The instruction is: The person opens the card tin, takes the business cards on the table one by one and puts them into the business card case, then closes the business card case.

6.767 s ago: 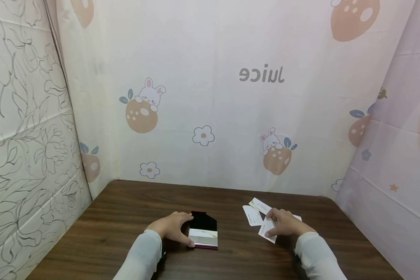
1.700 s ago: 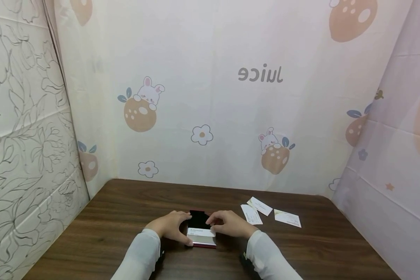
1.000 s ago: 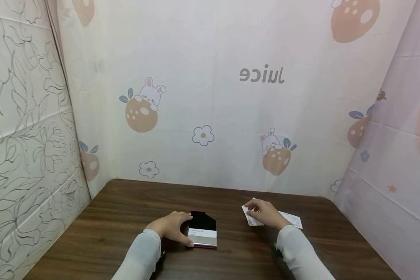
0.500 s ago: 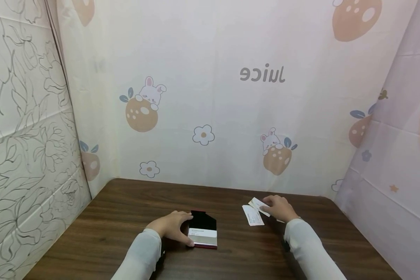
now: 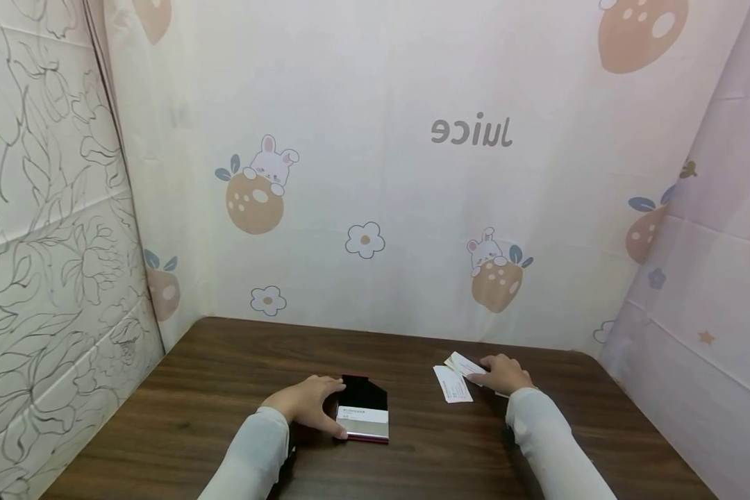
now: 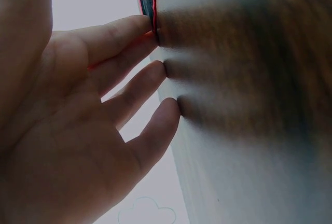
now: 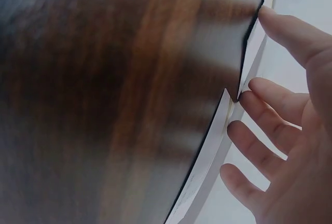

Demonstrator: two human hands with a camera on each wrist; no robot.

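Note:
My left hand (image 5: pixel 309 405) holds the left side of a card case (image 5: pixel 365 392), its thumb at the near corner and a finger at the far one. Black inside with red edges, the case has a silver front pocket with a white business card (image 5: pixel 362 414) standing out of it. In the left wrist view, other fingertips rest on the table beside the case. My right hand (image 5: pixel 505 375) has thumb and fingers at the right end of a white business card (image 5: pixel 464 365), which lies flat. The right wrist view shows the thumb (image 7: pixel 290 32) touching that card's edge.
A second loose business card (image 5: pixel 453 384) lies just left of the one under my right hand, touching or overlapping it. Another card (image 5: pixel 501 394) is mostly hidden under that hand. The brown wooden table (image 5: pixel 225 375) ends at patterned curtains.
Earlier my right hand placed a card at the case's pocket, then returned to the loose cards on the right. Over the last half second it shifted slightly along the upper card. My left hand stayed put.

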